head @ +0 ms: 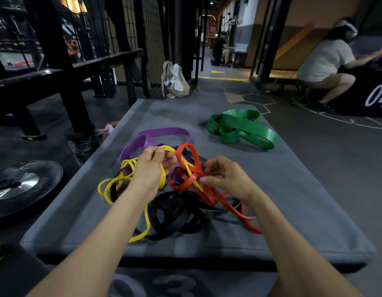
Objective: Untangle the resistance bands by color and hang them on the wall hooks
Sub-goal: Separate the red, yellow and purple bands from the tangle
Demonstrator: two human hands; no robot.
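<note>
Flat rubbery loops lie knotted on a grey padded worktop (293, 189); the yellow band (112, 187), thin and looping, is gripped by the left hand (152, 168), its fingers curled round a strand; the right hand (224, 179) pinches the red band (192, 181) at the knot; the black band (175, 217) coils beneath; the purple band (164, 132) lies behind; the wide green band (241, 129) sits well apart.

pad (293, 189): grey cloth cover, matt, kinda soft-looking
green band (248, 127): smooth rubbery stuff, slight sheen
red band (209, 191): same rubbery look; a bit glossy
yellow band (112, 187): thin, smooth, rubbery
black band (175, 217): smooth, dull shine
weight plate (16, 185): shiny metal centre; matt black rim
backpack (175, 82): beige cloth, matt
</note>
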